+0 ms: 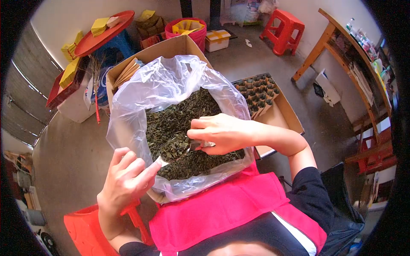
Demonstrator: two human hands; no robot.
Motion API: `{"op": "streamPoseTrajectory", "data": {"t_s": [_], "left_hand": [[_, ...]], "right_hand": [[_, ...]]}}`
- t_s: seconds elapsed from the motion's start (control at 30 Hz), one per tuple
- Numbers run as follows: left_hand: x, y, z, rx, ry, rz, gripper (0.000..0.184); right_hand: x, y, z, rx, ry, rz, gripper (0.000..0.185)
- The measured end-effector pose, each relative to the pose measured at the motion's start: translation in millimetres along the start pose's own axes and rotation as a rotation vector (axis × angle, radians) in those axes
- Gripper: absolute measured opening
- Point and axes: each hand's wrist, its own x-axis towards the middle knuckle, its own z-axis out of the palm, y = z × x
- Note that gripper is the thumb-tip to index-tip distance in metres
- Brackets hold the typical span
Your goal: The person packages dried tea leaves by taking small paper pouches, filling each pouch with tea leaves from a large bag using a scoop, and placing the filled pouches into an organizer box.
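Dried, chopped green leaves (175,132) fill a clear plastic bag (128,111), which lines a cardboard box (164,49) in front of my body. Over the right part of the leaves, my right hand (222,133) is closed on a small shiny metal tool (194,146), mostly hidden by the fingers. My left hand (130,177) is at the bag's near left edge, fingers curled. A small white piece (162,161) shows at its fingertips, just over the leaves; I cannot tell whether it is held or wrapped around a finger.
Brown paper cones (127,73) are tucked inside the box's left side. At right, a shallow carton (284,121) holds many leaf-filled paper cones (257,91). Red stools (284,32) stand around, with a wooden table (316,55) at right and a round red tray (117,34) at back left.
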Motion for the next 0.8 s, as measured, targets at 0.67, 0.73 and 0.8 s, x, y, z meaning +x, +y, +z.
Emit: {"op": "streamPoseTrajectory", "data": {"t_s": [0.67,0.73,0.8], "left_hand": [[53,-10,11,-0.078,-0.306,0.218,0.009],[63,-11,7,-0.112,-0.359,0.229,0.009],[72,-16,-2,-0.154,-0.414,0.229,0.01]], "right_hand": [[2,-2,16,-0.002,-0.045,-0.036,0.029],[0,-4,14,0.037,-0.069,-0.015,0.031],[-1,-5,11,0.061,-0.082,0.0,0.032]]}}
